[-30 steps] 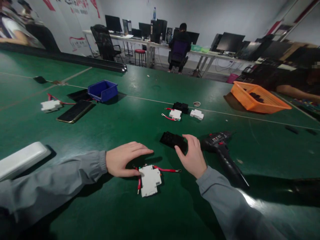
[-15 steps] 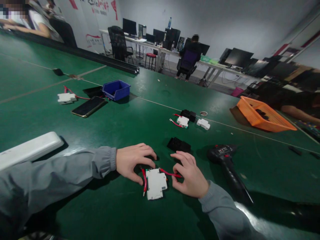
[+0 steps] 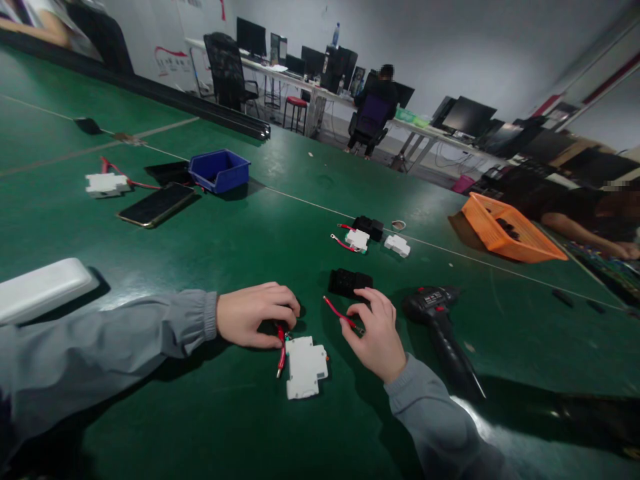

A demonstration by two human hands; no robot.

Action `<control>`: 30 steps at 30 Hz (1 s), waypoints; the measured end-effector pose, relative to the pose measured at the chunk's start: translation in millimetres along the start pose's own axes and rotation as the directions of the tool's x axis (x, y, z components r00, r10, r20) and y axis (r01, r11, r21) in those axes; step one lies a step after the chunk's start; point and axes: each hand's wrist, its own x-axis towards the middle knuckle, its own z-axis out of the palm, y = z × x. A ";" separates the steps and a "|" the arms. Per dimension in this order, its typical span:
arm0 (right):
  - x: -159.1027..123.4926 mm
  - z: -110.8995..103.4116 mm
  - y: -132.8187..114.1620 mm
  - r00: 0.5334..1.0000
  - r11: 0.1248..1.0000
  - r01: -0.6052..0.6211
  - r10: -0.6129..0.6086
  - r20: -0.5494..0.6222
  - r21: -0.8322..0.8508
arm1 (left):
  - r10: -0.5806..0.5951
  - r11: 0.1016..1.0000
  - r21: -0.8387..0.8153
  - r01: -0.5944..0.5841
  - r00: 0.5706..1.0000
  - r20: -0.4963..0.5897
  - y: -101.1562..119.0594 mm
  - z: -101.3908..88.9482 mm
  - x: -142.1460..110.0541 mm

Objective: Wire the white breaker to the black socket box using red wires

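A white circuit breaker [image 3: 306,367] lies flat on the green table, with a short red wire [image 3: 281,357] along its left side. At that wire's upper end, the thumb and curled fingers of my left hand [image 3: 257,313] close in; the fingertips partly hide the contact. My right hand [image 3: 374,337] pinches a second red wire [image 3: 336,310] between thumb and fingers, up and to the right of the breaker and apart from it. Just beyond this hand lies a black plastic block [image 3: 347,282].
A black power drill [image 3: 443,327] lies at right, an orange basket [image 3: 520,230] farther back. Another wired breaker [image 3: 357,240] and a white module [image 3: 397,245] lie ahead. Left are a blue bin [image 3: 220,172], a phone [image 3: 157,205] and a white case [image 3: 47,288]. A co-worker's arm [image 3: 575,223] is at far right.
My right hand has lifted the red wire up and away from the breaker's right side. My left fingers have drawn together by the left wire. The view has shifted slightly.
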 end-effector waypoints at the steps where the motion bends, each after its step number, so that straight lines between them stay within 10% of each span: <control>1: 0.2 -0.2 0.0 1.000 1.000 -0.005 0.005 0.001 0.000 | -0.003 1.000 0.001 0.003 1.000 0.006 0.0 0.1 -0.1; 30: 9.6 -1.1 35.5 1.000 0.993 -0.015 0.016 0.008 -0.113 | 0.116 0.988 0.097 -0.117 0.993 0.016 1.8 2.0 -2.3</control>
